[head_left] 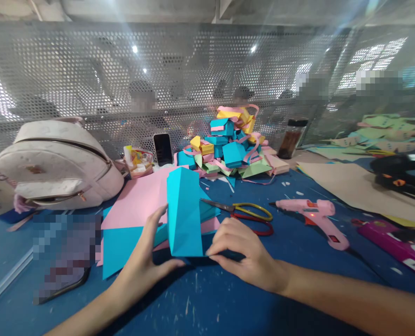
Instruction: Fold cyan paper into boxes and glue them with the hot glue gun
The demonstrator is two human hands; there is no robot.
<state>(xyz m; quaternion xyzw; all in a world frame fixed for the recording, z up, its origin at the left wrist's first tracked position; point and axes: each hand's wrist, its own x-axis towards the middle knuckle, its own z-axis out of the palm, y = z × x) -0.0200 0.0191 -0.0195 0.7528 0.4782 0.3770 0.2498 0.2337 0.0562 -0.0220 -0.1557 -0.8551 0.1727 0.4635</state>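
Blue paper (185, 214), creased lengthwise into panels, is between the hands above the worktop (207, 308). Left hand (147, 252): fingers spread by its left edge; right hand (242, 247): fingers pinching its lower right corner. The worktop is blue, scuffed; behind stands a perforated screen (179, 65).

Blue tbl (193, 303) w/ glue gun (318, 210)

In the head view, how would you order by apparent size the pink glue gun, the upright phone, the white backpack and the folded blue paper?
By area, largest first:
white backpack
folded blue paper
pink glue gun
upright phone
True sizes may differ.
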